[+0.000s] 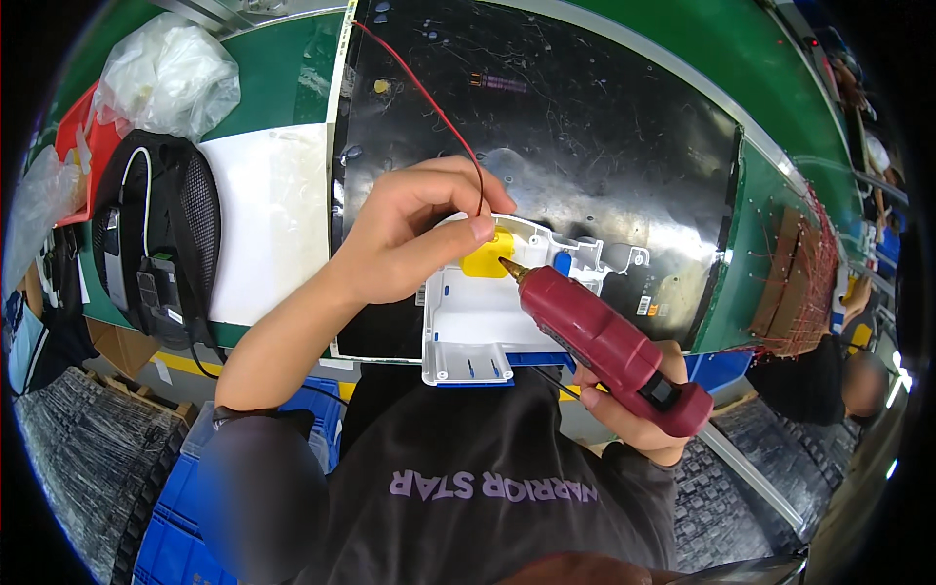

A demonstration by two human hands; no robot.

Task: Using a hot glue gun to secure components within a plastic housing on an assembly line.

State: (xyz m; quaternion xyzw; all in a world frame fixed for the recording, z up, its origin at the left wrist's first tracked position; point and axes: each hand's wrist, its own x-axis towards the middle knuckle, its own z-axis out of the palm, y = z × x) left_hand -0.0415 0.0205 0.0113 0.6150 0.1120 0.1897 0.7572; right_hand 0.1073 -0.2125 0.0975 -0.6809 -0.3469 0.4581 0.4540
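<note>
A white plastic housing (478, 317) lies open side up at the near edge of the black work mat, with a yellow piece (487, 255) inside its upper part. My left hand (405, 234) is closed at the housing's upper left, thumb and fingers pinching a thin red wire (444, 115). The wire curves up and away to the mat's far left corner. My right hand (634, 419) grips a dark red hot glue gun (595, 327) from the near right. Its brass nozzle (513, 269) points at the yellow piece; whether it touches is hard to tell.
Black mat (585, 146) covers the bench middle. To the left are white paper (268, 214), a black mesh fan-like device (161, 234), a clear plastic bag (171, 73) and a red bin (76, 146). Many red wires (814, 283) hang over a cardboard box (780, 273) at right.
</note>
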